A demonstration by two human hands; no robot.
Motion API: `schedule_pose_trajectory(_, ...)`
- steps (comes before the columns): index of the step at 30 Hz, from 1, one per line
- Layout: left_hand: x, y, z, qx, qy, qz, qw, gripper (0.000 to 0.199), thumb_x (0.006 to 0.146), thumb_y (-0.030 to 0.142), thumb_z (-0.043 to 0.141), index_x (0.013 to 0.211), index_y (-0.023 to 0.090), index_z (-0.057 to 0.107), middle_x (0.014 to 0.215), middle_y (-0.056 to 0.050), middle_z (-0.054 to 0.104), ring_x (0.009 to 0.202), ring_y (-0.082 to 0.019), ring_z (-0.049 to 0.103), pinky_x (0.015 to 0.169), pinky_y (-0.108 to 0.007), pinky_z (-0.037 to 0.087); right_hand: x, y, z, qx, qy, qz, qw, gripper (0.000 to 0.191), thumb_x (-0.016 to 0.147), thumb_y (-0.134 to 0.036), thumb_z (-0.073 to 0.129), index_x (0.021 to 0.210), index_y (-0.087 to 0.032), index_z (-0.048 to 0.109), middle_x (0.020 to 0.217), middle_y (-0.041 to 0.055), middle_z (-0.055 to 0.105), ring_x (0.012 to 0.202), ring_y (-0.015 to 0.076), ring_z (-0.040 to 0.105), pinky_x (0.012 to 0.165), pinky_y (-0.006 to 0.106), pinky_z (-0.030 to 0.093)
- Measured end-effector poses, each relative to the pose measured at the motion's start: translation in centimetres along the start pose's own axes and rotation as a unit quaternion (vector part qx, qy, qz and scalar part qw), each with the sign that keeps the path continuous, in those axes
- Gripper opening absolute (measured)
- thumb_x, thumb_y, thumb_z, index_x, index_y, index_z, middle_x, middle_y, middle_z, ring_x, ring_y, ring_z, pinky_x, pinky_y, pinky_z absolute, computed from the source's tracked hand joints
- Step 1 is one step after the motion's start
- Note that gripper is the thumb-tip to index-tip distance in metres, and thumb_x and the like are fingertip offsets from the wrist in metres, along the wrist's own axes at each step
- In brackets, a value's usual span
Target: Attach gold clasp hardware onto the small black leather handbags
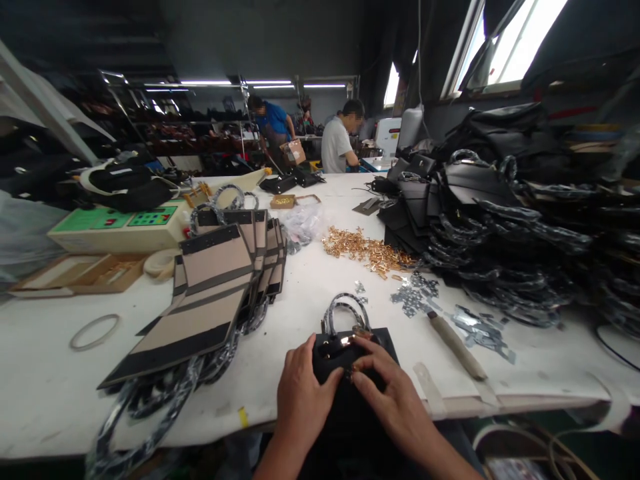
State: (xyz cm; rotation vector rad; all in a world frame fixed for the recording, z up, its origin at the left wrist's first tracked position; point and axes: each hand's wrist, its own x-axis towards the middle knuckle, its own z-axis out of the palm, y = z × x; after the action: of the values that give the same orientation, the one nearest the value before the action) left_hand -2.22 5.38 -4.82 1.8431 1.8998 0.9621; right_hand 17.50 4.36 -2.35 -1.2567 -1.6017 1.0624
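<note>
A black bag panel (pixel 385 340) with wrapped loop handles (pixel 345 301) lies at the table's front edge, its lower part over the edge. My left hand (pixel 306 387) grips the panel's left side, thumb pressing near its middle. With thumb and fingers together, my right hand (pixel 387 380) pinches something small at the panel's middle, too small to name. A shiny gold-coloured metal piece (pixel 347 341) shows on the panel just above my fingertips.
Stacked panels with wrapped handles (pixel 215 287) lie left; a black pile (pixel 470 220) stands right. Gold-coloured fittings (pixel 363 248), thin metal plates (pixel 415 293) and a wrapped tool (pixel 457 347) lie beyond my right hand. Two people (pixel 340 143) are at the back.
</note>
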Motion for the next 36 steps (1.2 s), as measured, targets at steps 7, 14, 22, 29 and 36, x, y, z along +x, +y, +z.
schedule_pose_trajectory(7,1.4,1.6,0.8,0.012,0.012,-0.041,0.999,0.073,0.084,0.037,0.075,0.147,0.012,0.048,0.133,-0.02,0.065,0.125,-0.035,0.062,0.105,-0.049,0.051,0.9,0.5,0.0,0.062,0.034,-0.014,0.997,0.031,0.1,-0.053,0.061,0.102,-0.024,0.073,0.157,0.0128,0.051,0.151,0.0359,0.038,0.124,0.064,0.026)
schedule_pose_trajectory(14,2.3,2.3,0.5,-0.034,0.029,-0.047,0.998,0.059,0.086,0.043,0.072,0.138,0.017,0.06,0.132,-0.018,0.069,0.125,-0.037,0.064,0.106,-0.051,0.05,2.0,1.1,-1.5,0.016,0.095,-0.035,0.995,0.026,0.101,-0.047,0.062,0.106,-0.024,0.073,0.145,0.0122,0.062,0.143,0.033,0.05,0.123,0.058,0.033)
schedule_pose_trajectory(22,2.1,3.2,-1.2,-0.449,-0.086,-0.244,0.855,0.063,0.084,0.055,0.077,0.131,0.014,0.066,0.122,-0.014,0.076,0.119,-0.034,0.069,0.109,-0.046,0.049,2.9,1.4,-5.1,-0.132,0.055,-0.131,0.981,0.02,0.102,-0.036,0.063,0.114,-0.025,0.075,0.111,0.008,0.077,0.104,0.0247,0.072,0.092,0.039,0.057)
schedule_pose_trajectory(29,1.5,3.5,-1.9,-0.655,-0.186,-0.333,0.652,0.05,0.089,0.04,0.075,0.129,0.011,0.069,0.109,-0.016,0.081,0.106,-0.034,0.076,0.106,-0.05,0.055,3.1,0.8,-5.8,-0.266,-0.02,-0.234,0.935,0.02,0.104,-0.03,0.062,0.121,-0.025,0.073,0.106,0.0089,0.075,0.1,0.0259,0.068,0.088,0.043,0.051)
schedule_pose_trajectory(36,1.8,3.1,-1.4,-0.728,-0.26,-0.346,0.531,0.064,0.095,0.054,0.06,0.142,0.01,0.06,0.119,-0.019,0.078,0.119,-0.039,0.071,0.115,-0.059,0.045,3.8,0.1,-5.4,-0.325,-0.07,-0.228,0.915,0.019,0.105,-0.027,0.061,0.121,-0.023,0.071,0.105,0.0086,0.074,0.1,0.0262,0.065,0.089,0.044,0.046)
